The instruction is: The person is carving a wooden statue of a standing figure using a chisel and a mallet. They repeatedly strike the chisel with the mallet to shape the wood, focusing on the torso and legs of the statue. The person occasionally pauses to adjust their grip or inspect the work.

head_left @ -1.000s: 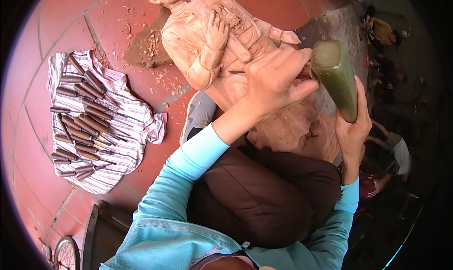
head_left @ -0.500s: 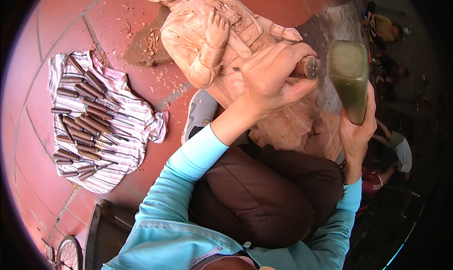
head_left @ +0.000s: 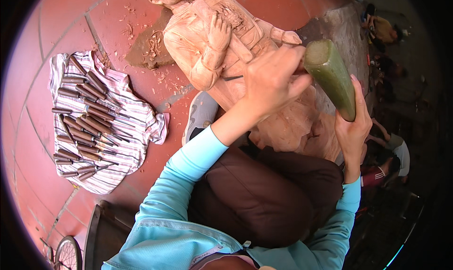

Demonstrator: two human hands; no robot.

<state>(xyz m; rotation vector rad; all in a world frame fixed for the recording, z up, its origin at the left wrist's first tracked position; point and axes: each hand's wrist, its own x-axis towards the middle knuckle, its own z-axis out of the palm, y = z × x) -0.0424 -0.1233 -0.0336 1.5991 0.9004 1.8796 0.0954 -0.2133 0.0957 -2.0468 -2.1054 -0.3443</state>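
A reddish-brown carved wooden statue (head_left: 191, 46) of a figure, one hand on its chest, lies in front of my knees. My left hand (head_left: 273, 81) is closed around a wood chisel (head_left: 232, 78) over the statue's lower body. Its dark blade shows beside my fingers against the wood; most of the handle is hidden by my hand and the mallet. My right hand (head_left: 353, 130) grips a thick green mallet (head_left: 332, 76) by its lower end. The mallet's blunt head is at the chisel's butt; whether they touch cannot be made out.
On the left, several wooden-handled chisels (head_left: 96, 123) lie on a striped shirt (head_left: 127, 152) over red floor tiles (head_left: 33, 142). Wood shavings (head_left: 153, 43) litter a brown patch near the statue. A bicycle wheel (head_left: 68, 253) shows at lower left. Other people (head_left: 398, 149) are at far right.
My right hand has swung the mallet leftward to the butt of the chisel, now covering it. The left hand keeps its hold in nearly the same place.
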